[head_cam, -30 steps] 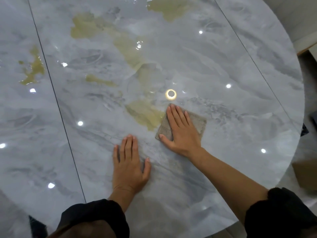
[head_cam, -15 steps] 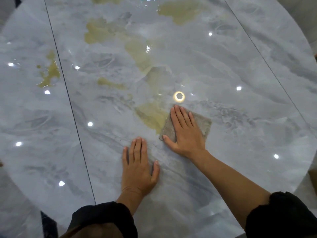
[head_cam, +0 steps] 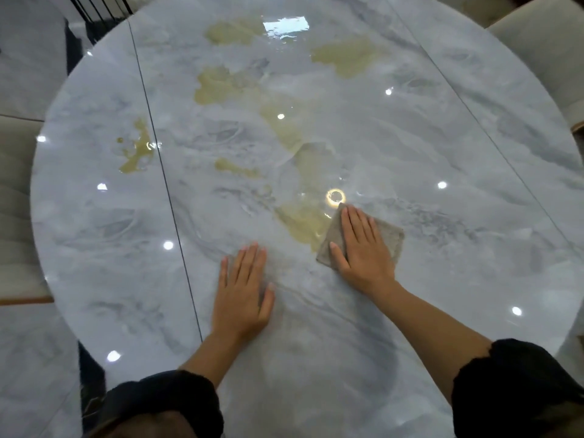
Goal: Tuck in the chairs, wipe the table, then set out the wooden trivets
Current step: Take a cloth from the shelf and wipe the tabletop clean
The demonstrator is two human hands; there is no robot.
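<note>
Glossy round marble table (head_cam: 474,153), right hand (head_cam: 363,251) flat on square cloth (head_cam: 392,240)

Single head cam, wide-angle, looks fwd & steeply down over table (head_cam: 94,279), close, from near edge.

No lettering, label, brand mark or number can be read on the glossy marble-patterned bench (head_cam: 442,137), the grey cloth (head_cam: 392,238) or the person's dark sleeves (head_cam: 518,384).
</note>
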